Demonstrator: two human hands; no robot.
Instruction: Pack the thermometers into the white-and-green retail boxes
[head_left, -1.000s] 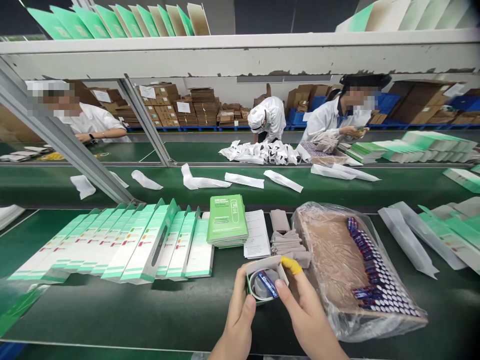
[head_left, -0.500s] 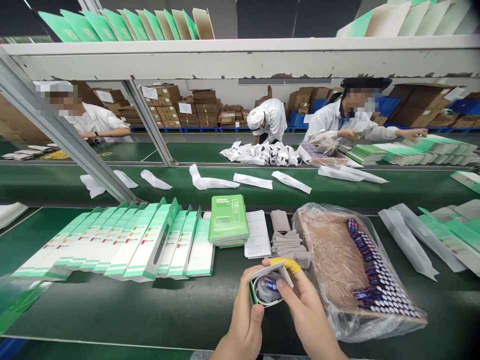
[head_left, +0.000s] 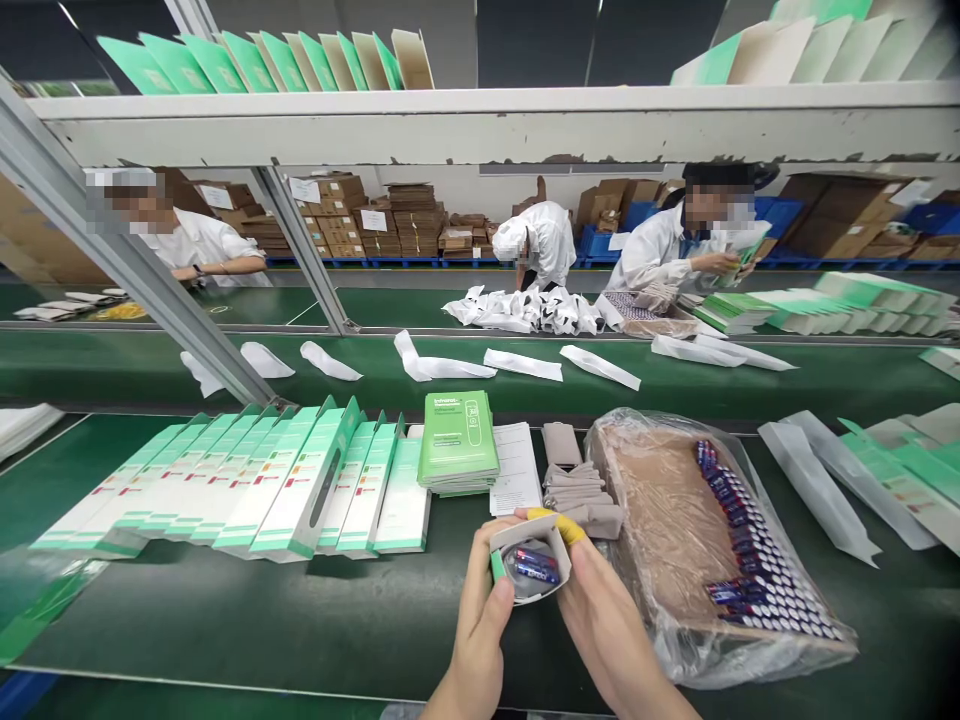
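An open white and green box (head_left: 498, 566) is held between both hands, its open end facing the camera. Inside it lie blue batteries (head_left: 537, 565) on something grey. My left hand (head_left: 480, 610) wraps the box's left side, thumb on the lower front edge. Along the right side, my right hand (head_left: 596, 590) holds the box too, with yellow tape (head_left: 559, 522) round one finger. Just behind the hands are folded grey pouches (head_left: 576, 490), a printed white sheet (head_left: 514, 468) and a stack of green booklets (head_left: 457, 440).
A plastic-lined carton (head_left: 660, 520) of batteries stands on the right. Green and white boxes (head_left: 277, 480) line the left. White sleeves (head_left: 525, 364) lie on the belt behind. A white shelf beam (head_left: 450, 128) crosses above, and people work across the line.
My right thumb has drawn back from inside the box, showing the batteries better. The sleeves on the belt have shifted right. A person at the back right now holds a box.
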